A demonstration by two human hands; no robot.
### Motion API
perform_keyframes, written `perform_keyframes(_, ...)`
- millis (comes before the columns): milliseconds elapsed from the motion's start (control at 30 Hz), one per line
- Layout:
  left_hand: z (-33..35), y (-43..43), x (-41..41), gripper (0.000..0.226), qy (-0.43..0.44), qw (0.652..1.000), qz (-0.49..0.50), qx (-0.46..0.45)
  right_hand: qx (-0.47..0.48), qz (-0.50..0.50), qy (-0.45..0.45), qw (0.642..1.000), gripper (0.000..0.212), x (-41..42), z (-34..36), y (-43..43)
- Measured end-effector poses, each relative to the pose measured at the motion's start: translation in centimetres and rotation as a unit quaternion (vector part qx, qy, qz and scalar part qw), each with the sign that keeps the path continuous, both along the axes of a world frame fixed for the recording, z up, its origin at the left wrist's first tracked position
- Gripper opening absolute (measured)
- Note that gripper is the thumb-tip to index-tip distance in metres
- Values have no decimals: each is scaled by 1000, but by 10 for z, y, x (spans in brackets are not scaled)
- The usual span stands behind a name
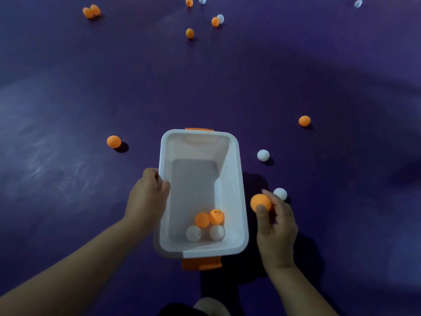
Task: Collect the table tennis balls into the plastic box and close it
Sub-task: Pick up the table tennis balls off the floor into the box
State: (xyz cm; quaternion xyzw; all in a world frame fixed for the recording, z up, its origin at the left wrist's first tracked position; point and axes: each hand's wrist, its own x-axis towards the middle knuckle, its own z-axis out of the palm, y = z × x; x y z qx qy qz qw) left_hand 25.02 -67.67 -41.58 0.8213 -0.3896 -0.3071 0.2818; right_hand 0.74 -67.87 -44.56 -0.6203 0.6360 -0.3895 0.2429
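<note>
Right fingers [262, 210]: thumb and fingertips clamped on an orange ball [260, 201], held just beside the right wall of the box [241, 179], not yet over the opening. Right hand [276, 229] bare, forearm entering from lower right.

Left fingers [163, 182]: curled together over the box's left rim, steadying it. Left hand [148, 199] outside the wall, thumb side hooked over the edge.

Box: white plastic, open, orange latches at near and far ends. No lid in view. Contents: two orange balls [209, 218] and two white balls [205, 233], clustered at the near end, touching.

Loose, near: white ball [280, 193] just behind the right hand; another white [263, 155] right of the box; orange [304, 120] farther right; orange [113, 141] to the left. Loose, far: a scatter of orange and white along the top of the purple surface [68, 99].

Handling note: balls likely very light, stiff, smooth and quick to roll or bounce; a pinch across the middle suits, released low inside the box. The box looks light enough to shift, so a hold on the rim is sensible.
</note>
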Motion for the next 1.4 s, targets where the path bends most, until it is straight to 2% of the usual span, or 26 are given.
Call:
perform_keyframes(100, -1, -10, -12, 4, 10, 1000, -8, 2, -50, 101, 11, 994, 61, 13, 18, -12)
perform_keyframes(167, -2, -14, -17, 3, 17, 1000, -12, 5, -36, 114, -1, 993, 54, 14, 19, -22)
perform_keyframes(267, -7, -17, -17, 4, 5, 1000, -10, 13, 40, 19, -62, 997, 24, -2, 9, -32)
perform_keyframes(367, -13, -18, -15, 9, -18, 1000, -7, 24, 97, -88, -87, 988, 20, -25, -15, -34)
perform_keyframes(533, -14, -19, -28, 3, -40, 998, 11, 56, 140, -183, 43, 972, 27, -54, -61, -27)
perform_keyframes(633, -13, -19, -33, 6, -51, 996, 25, 66, 132, -168, 116, 970, 33, -60, -76, -24)
perform_keyframes(700, -13, -19, -34, 7, -62, 996, 26, 65, 136, -137, 130, 973, 32, -60, -83, -22)
perform_keyframes(800, -17, -19, -33, 7, -74, 995, 27, 68, 141, -133, 86, 977, 26, -57, -80, -18)
perform_keyframes(900, -18, -20, -33, 7, -86, 993, 29, 71, 106, -154, -64, 980, 18, -40, -52, -12)
perform_keyframes(933, -19, -19, -33, 7, -92, 993, 27, 69, 76, -139, -105, 982, 19, -32, -40, -11)
perform_keyframes(1000, -20, -19, -32, 7, -96, 993, 28, 66, 26, -79, -130, 988, 28, -18, -20, -9)
perform_keyframes(1100, -21, -18, -31, 7, -95, 993, 26, 60, -12, 54, -89, 995, 37, -2, -2, -9)
perform_keyframes(1167, -20, -18, -32, 6, -97, 993, 23, 59, -23, 96, -63, 993, 45, 0, 0, -13)
perform_keyframes(1233, -19, -19, -33, 6, -99, 993, 21, 62, 0, 51, -71, 996, 29, -2, -1, -22)
perform_keyframes(1300, -20, -18, -33, 7, -99, 993, 22, 63, 26, -7, -40, 999, 17, -7, -12, -32)
perform_keyframes(1400, -22, -17, -32, 6, -110, 992, 17, 63, 85, -2, 122, 989, 35, -13, -38, -51)
